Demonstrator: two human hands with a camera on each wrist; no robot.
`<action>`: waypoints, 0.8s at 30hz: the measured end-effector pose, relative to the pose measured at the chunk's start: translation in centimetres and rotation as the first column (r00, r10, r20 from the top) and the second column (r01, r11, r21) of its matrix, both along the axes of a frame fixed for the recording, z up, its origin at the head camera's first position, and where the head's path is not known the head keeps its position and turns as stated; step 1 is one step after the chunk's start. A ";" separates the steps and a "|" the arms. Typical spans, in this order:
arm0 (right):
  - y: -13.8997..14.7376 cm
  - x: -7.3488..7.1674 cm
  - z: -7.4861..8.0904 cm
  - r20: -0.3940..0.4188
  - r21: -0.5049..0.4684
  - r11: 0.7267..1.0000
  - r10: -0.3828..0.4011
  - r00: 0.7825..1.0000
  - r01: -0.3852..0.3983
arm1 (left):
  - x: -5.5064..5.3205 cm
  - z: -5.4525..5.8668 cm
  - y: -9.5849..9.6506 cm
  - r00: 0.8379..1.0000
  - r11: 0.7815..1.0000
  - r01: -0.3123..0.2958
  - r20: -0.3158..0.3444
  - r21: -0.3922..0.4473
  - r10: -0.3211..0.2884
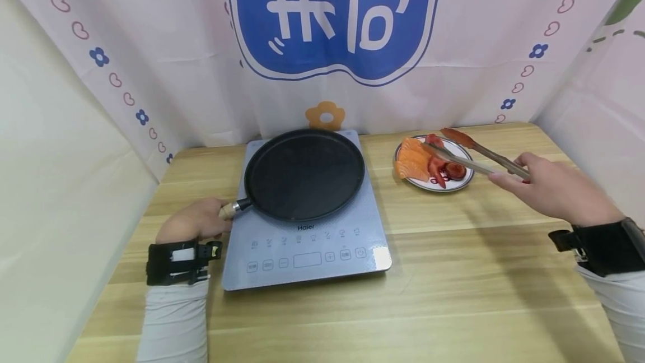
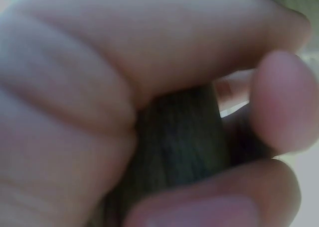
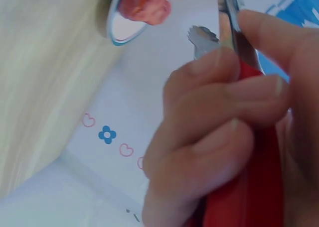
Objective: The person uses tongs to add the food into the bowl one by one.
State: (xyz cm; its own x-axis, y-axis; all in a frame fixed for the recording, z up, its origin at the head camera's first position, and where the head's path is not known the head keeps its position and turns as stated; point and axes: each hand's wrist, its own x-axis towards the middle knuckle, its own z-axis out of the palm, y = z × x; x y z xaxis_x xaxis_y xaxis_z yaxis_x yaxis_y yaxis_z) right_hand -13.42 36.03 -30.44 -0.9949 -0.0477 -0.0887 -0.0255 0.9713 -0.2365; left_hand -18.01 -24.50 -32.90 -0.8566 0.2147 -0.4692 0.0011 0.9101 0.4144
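Observation:
My left hand (image 1: 194,220) grips the wooden handle (image 1: 228,210) of a flat black frying pan (image 1: 304,175). In the left wrist view, the fingers curl round that handle (image 2: 179,137), blurred and dark. The pan sits on a grey induction cooktop (image 1: 307,245). My right hand (image 1: 561,189) holds metal tongs (image 1: 496,158), their two arms spread apart. Curled fingers wrap the red grip (image 3: 249,187) in the right wrist view. The tongs' ends reach over a white plate (image 1: 466,182) bearing orange salmon slices (image 1: 413,160) and red food pieces (image 1: 456,171). Whether the tongs touch the food, I cannot tell.
The wooden table (image 1: 443,290) carries the cooktop left of centre and the plate at the back right. Behind it hangs a white curtain (image 1: 191,88) with a blue printed panel. Pale walls border both sides.

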 end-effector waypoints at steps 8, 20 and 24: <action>0.9 1.7 -1.0 -0.043 0.076 0.997 0.025 0.999 -0.022 | 0.0 0.0 0.0 1.000 1.000 0.009 -0.004 0.004 -0.009; 2.4 2.8 -2.3 0.002 0.113 0.994 0.009 1.000 -0.009 | 0.0 -0.1 0.0 1.000 1.000 0.007 -0.005 0.005 -0.007; 2.5 2.6 -2.5 0.033 0.118 0.993 0.009 0.999 -0.013 | 0.0 -0.2 0.0 1.000 1.000 -0.004 0.001 0.009 0.004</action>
State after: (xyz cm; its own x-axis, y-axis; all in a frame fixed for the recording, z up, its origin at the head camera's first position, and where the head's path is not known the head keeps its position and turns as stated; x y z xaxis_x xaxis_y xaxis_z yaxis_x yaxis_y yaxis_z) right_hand -10.81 38.58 -32.96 -0.9909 -0.0457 -0.1265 -0.0303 0.9922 -0.1207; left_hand -17.98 -24.46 -33.09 -0.8567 0.2155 -0.4686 -0.0030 0.9065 0.4222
